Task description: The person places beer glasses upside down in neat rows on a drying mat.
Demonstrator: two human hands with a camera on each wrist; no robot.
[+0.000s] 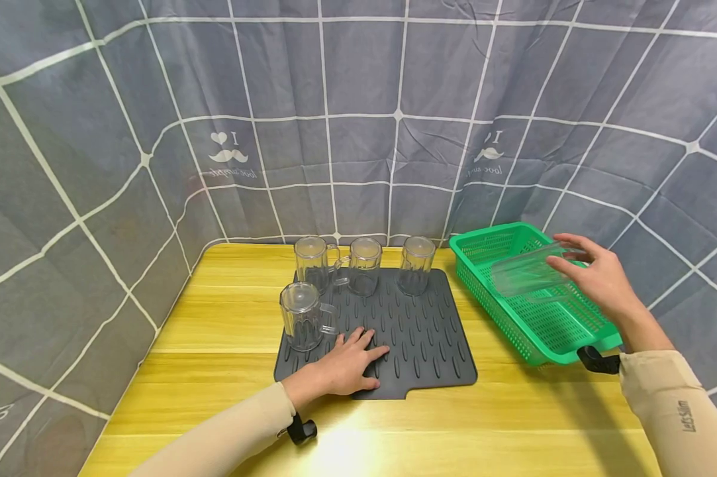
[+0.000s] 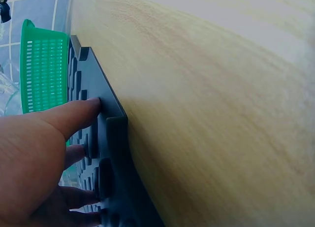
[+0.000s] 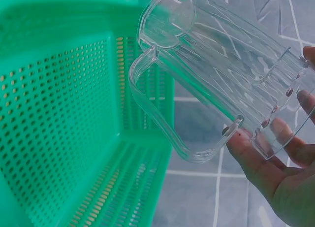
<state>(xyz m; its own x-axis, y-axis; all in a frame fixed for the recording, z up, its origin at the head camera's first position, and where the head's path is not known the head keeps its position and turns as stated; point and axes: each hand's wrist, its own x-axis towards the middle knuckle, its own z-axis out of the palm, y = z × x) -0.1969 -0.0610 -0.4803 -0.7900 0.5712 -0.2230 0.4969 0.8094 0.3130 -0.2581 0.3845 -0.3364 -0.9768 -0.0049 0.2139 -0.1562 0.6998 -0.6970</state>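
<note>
My right hand (image 1: pixel 602 275) grips a clear glass mug (image 1: pixel 522 271) by one end, tilted on its side over the green basket (image 1: pixel 495 311). In the right wrist view, the mug's handle (image 3: pixel 170 133) points toward the basket, and fingers and thumb wrap the near end. My left hand (image 1: pixel 349 364) rests with fingers spread on the dark grey ridged mat (image 1: pixel 430 364), near its front edge. Behind it on the mat stand several clear mugs: a front-left mug (image 1: pixel 301 318), two at the back with handles facing each other, and another mug (image 1: pixel 416 265) farther right.
The perforated basket sits on the wooden table (image 1: pixel 227 344), right of the mat, its back near the curtain. A grey curtain (image 1: pixel 364 152) with white grid lines surrounds the table's back and sides.
</note>
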